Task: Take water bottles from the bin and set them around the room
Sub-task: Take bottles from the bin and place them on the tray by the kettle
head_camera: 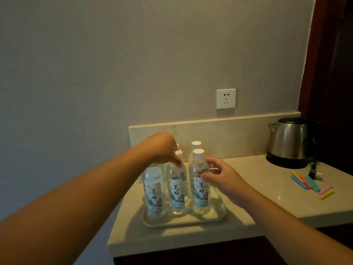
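Observation:
Several clear water bottles with white caps and blue-patterned labels stand upright on a pale tray on the counter. In the front row are a left bottle, a middle bottle and a right bottle. Another bottle stands behind the right one. My left hand hovers over the tops, hiding the left bottle's cap, with a fingertip against the middle bottle's neck. My right hand is beside the right bottle's shoulder, fingers curled and apart, thumb at the bottle's side.
The beige counter ends at a front edge and a left edge near the tray. A steel kettle with its cord stands at the back right. Coloured clips lie in front of it. A wall socket sits above the backsplash.

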Motion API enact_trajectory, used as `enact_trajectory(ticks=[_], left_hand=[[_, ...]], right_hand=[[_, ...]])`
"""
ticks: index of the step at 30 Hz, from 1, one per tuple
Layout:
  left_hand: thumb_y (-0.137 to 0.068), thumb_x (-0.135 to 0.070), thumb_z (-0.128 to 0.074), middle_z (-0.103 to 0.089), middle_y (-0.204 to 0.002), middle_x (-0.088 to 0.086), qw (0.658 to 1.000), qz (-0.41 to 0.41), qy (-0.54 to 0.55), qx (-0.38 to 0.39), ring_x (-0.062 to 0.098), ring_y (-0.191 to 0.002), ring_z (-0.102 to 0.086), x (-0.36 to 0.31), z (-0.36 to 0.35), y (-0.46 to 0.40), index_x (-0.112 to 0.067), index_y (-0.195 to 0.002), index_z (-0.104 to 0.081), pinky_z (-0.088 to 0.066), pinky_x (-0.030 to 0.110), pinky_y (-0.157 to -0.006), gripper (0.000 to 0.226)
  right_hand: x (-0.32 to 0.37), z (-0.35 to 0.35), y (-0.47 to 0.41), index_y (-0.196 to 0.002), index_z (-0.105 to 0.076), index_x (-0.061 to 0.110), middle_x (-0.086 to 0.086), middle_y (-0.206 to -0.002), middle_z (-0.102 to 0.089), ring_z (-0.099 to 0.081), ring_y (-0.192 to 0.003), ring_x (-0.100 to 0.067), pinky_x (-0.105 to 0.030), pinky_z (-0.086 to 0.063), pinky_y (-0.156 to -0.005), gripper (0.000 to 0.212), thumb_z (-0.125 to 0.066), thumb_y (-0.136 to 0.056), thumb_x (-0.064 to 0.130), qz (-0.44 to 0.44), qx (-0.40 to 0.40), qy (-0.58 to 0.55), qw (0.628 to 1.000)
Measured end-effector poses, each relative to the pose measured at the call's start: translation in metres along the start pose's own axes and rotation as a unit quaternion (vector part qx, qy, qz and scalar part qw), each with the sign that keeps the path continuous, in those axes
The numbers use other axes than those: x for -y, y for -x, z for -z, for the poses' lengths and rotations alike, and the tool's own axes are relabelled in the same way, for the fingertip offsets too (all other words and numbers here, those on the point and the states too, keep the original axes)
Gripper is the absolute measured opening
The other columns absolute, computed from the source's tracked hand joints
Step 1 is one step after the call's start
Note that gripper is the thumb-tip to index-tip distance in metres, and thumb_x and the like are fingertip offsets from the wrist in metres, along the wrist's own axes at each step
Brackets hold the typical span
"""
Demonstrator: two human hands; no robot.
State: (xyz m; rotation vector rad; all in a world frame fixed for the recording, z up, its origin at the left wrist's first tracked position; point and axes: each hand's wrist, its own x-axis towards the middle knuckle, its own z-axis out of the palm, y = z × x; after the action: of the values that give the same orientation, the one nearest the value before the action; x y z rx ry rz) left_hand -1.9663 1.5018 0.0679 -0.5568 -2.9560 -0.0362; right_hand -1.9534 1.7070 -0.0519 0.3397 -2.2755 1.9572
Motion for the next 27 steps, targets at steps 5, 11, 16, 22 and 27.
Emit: enact_trajectory(ticks=[5, 11, 16, 22, 27], left_hand=[[-0.079, -0.055, -0.075, -0.073, -0.105, 0.009, 1.000, 0.001, -0.007, 0.014, 0.024, -0.092, -0.066, 0.007, 0.004, 0.001, -0.009, -0.115, -0.073, -0.056, 0.038, -0.086, 0.058], [-0.082, -0.055, -0.072, -0.074, -0.106, 0.012, 0.999, -0.025, -0.013, 0.030, 0.027, -0.095, -0.068, 0.003, 0.008, 0.003, -0.006, -0.112, -0.073, -0.055, 0.040, -0.087, 0.058], [-0.082, -0.049, -0.075, -0.071, -0.104, 0.004, 0.999, -0.044, 0.004, 0.012, 0.010, -0.074, -0.056, 0.003, 0.003, 0.001, -0.009, -0.118, -0.069, -0.044, 0.024, -0.066, 0.055], [-0.080, -0.050, -0.077, -0.066, -0.128, 0.003, 0.998, -0.038, 0.050, 0.005, 0.013, -0.098, -0.053, 0.008, -0.003, -0.003, -0.015, -0.130, -0.062, -0.043, 0.027, -0.084, 0.063], [-0.078, -0.070, -0.065, -0.065, -0.114, -0.003, 0.989, -0.024, 0.142, -0.012, 0.012, -0.096, -0.058, 0.006, 0.001, 0.002, -0.018, -0.123, -0.063, -0.044, 0.021, -0.070, 0.069]], right_hand=[[0.001, 0.004, 0.002, -0.109, -0.065, 0.043, 0.011, -0.109, -0.068, -0.069, -0.098, -0.009, -0.030, -0.060, -0.079, 0.049, -0.074, -0.062, 0.037, 0.018, 0.005, 0.028, 0.999], [0.007, 0.003, 0.000, -0.107, -0.062, 0.043, 0.008, -0.109, -0.068, -0.071, -0.091, -0.010, -0.026, -0.061, -0.071, 0.039, -0.074, -0.081, 0.016, 0.020, 0.007, 0.042, 0.999], [0.007, 0.002, 0.001, -0.107, -0.061, 0.043, 0.012, -0.106, -0.068, -0.070, -0.091, -0.012, -0.023, -0.061, -0.066, 0.039, -0.074, -0.083, 0.016, 0.020, 0.011, 0.053, 0.998], [0.009, 0.004, 0.000, -0.119, -0.058, 0.036, 0.010, -0.112, -0.066, -0.067, -0.098, -0.014, -0.023, -0.058, -0.070, 0.041, -0.073, -0.085, 0.020, 0.008, 0.031, 0.069, 0.997], [0.018, 0.005, 0.005, -0.125, -0.057, 0.028, 0.006, -0.116, -0.063, -0.061, -0.105, -0.012, -0.024, -0.049, -0.076, 0.029, -0.060, -0.096, 0.024, 0.070, -0.036, 0.068, 0.995]])
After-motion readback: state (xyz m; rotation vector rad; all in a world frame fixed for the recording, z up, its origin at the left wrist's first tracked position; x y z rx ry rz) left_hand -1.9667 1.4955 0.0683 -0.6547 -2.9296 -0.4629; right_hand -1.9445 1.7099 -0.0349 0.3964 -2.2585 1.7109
